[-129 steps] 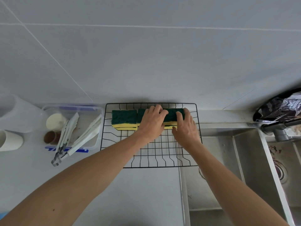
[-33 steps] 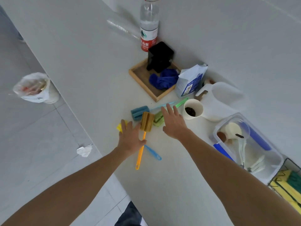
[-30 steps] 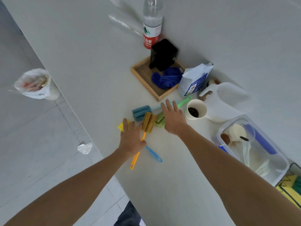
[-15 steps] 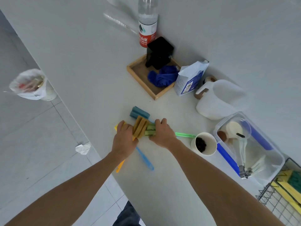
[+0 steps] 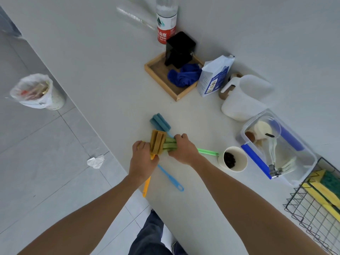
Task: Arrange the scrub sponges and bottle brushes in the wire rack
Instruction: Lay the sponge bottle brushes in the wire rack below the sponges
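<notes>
Desk (image 5: 114,74) fills most of my view, with the wire rack (image 5: 312,214) at its far right, scrub sponges (image 5: 323,190) already inside. Well apart from it, my hands gather the bottle brushes. My left hand (image 5: 142,161) is curled around the orange brush (image 5: 157,144); my right hand (image 5: 182,150) is closed on the green brush (image 5: 206,151). The blue brush (image 5: 170,177) lies loose. Next I'd judge: lift, carry right.

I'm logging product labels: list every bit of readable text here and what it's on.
"SPRING": red label of the water bottle; the white characters above it and the line beneath are too blurred to read.
White-and-blue paper bag: print too small to read.
Nothing else carries visible text.
</notes>
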